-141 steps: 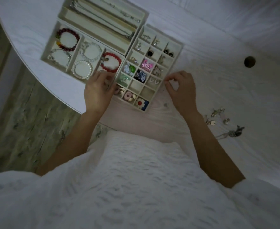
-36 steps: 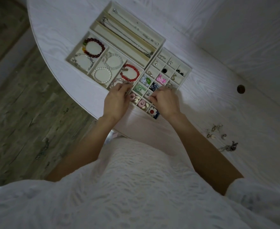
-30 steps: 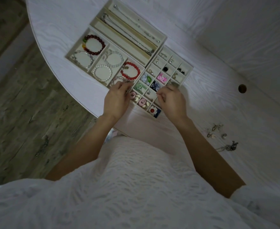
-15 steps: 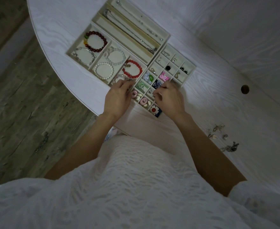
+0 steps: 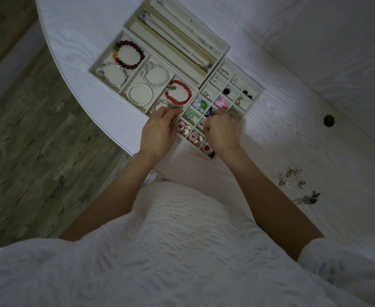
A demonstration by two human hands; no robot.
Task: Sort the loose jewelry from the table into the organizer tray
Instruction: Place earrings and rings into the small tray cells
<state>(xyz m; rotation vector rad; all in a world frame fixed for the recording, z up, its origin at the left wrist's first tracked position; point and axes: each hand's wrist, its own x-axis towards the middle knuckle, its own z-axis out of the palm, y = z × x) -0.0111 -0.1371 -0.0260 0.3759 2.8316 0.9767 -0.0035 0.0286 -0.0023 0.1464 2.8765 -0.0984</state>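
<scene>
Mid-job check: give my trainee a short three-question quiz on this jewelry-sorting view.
1. True or false: loose jewelry lies on the table to the person's right.
2. Which bracelet lies nearest the left hand? A) dark red bracelet B) bright red bracelet C) white pearl bracelet
3. Fill in: the right hand is over the tray of ____ compartments.

Key: 1 true; 2 B; 3 small
</scene>
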